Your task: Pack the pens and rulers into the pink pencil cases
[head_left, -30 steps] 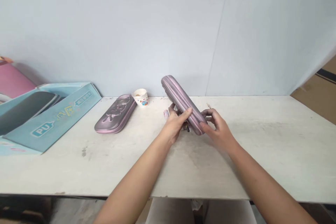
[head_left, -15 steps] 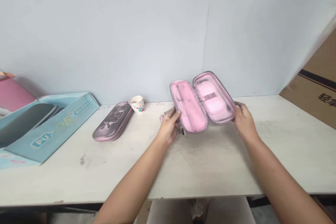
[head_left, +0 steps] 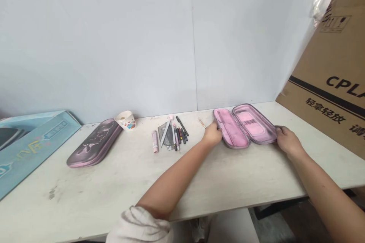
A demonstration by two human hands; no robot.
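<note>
Now on bench (head_left: 242, 171): open pencil case (head_left: 242, 126) with pink lining, lying flat, both halves spread, right of centre.
Left hand (head_left: 212, 134): closed on the near rim of the case's left half.
Right hand (head_left: 288, 141): curled around the case's right edge, gripping it.
Just left of case: loose pens (head_left: 181, 133) and a ruler (head_left: 165, 133), lying together.
Farther left: closed pencil case (head_left: 94, 144), paper cup (head_left: 125, 120), blue box (head_left: 37, 144) at the bench's left end.
Far right: cardboard carton (head_left: 327, 76) behind the bench's corner.

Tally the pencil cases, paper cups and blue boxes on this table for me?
Pencil cases: 2 (open pencil case, closed pencil case)
Paper cups: 1 (paper cup)
Blue boxes: 1 (blue cardboard box)
Total: 4
</note>
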